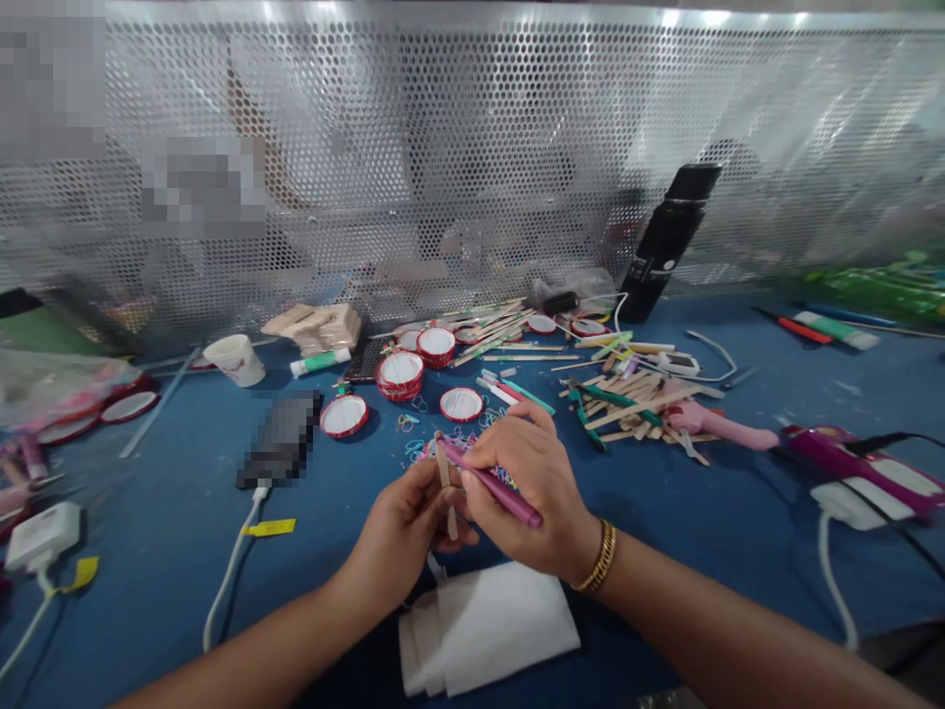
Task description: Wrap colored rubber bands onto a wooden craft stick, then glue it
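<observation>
My left hand (409, 522) is closed on a flat wooden craft stick (444, 471), held upright between thumb and fingers. In my right hand (528, 483) is a purple pen (508, 494), pinched by thumb and forefinger. Its front end meets the upper part of the stick, though the very tip is hard to make out. Just beyond the hands lies a pile of small coloured rubber bands (422, 448), partly hidden by them. Below the hands, white paper sheets (509, 625) lie stacked on the blue table (627, 532).
Round red-rimmed lids (345, 416) and a phone on a cable (281, 438) lie to the left, near a paper cup (234, 360). Loose craft sticks (635, 404) and a pink glue gun (727, 425) are to the right. A black bottle (668, 246) stands before the perforated metal screen (472, 148).
</observation>
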The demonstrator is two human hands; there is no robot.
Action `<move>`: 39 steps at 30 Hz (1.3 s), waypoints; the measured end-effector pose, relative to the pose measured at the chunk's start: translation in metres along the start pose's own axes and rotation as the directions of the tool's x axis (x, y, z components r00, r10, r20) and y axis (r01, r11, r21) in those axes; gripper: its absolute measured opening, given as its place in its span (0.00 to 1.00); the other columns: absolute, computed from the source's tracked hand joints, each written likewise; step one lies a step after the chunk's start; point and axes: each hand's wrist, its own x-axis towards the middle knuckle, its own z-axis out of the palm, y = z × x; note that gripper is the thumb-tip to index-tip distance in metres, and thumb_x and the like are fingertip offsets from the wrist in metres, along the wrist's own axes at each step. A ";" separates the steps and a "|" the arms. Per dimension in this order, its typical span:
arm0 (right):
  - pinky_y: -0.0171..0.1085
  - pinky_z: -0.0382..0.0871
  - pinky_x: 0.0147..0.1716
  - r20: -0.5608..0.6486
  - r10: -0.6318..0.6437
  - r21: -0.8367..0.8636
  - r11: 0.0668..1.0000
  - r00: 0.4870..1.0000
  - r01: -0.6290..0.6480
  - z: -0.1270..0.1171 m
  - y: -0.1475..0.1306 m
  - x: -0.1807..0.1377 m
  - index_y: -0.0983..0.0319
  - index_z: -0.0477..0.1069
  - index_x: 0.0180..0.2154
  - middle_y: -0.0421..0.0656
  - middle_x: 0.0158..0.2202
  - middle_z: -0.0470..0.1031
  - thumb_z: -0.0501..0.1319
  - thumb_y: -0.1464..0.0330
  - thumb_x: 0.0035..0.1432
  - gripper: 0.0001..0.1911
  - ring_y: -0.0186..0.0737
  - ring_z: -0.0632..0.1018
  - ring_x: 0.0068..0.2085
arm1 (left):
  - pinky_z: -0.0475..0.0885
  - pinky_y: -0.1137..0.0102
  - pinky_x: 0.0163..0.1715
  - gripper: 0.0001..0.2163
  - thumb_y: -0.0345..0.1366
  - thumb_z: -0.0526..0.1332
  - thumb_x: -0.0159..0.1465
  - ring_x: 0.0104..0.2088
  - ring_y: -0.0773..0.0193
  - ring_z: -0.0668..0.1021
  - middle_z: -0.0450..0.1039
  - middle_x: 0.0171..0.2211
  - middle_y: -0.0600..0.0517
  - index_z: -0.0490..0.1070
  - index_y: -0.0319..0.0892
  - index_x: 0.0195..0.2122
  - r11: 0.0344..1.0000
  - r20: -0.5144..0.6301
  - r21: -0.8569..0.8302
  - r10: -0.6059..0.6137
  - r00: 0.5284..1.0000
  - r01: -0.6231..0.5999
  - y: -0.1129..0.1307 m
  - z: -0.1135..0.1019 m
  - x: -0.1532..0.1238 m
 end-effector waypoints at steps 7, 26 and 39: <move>0.46 0.63 0.47 0.001 -0.001 -0.009 1.000 1.000 0.001 0.000 0.001 -0.001 0.59 0.66 0.31 0.38 0.28 0.74 0.59 0.74 0.55 0.04 0.37 0.76 0.32 | 0.69 0.77 0.22 0.17 0.50 0.66 0.60 0.22 0.71 0.72 0.67 0.25 0.57 0.72 0.41 0.38 1.000 0.019 -0.002 0.009 1.000 -0.009 -0.001 -0.001 0.002; 0.47 0.64 0.47 -0.012 -0.004 -0.010 1.000 1.000 0.003 0.001 0.002 -0.002 0.60 0.66 0.31 0.39 0.28 0.74 0.59 0.74 0.55 0.03 0.38 0.76 0.32 | 0.72 0.75 0.23 0.20 0.52 0.67 0.56 0.23 0.69 0.74 0.70 0.26 0.56 0.73 0.40 0.38 1.000 -0.008 -0.004 -0.019 1.000 0.018 -0.001 0.001 0.001; 0.46 0.64 0.46 -0.002 -0.002 -0.011 1.000 1.000 0.002 0.000 0.003 -0.001 0.60 0.66 0.30 0.39 0.28 0.73 0.59 0.74 0.55 0.04 0.38 0.75 0.32 | 0.71 0.76 0.22 0.17 0.50 0.66 0.59 0.23 0.69 0.74 0.70 0.27 0.55 0.72 0.41 0.39 1.000 0.009 0.004 -0.005 1.000 0.005 -0.003 -0.001 0.001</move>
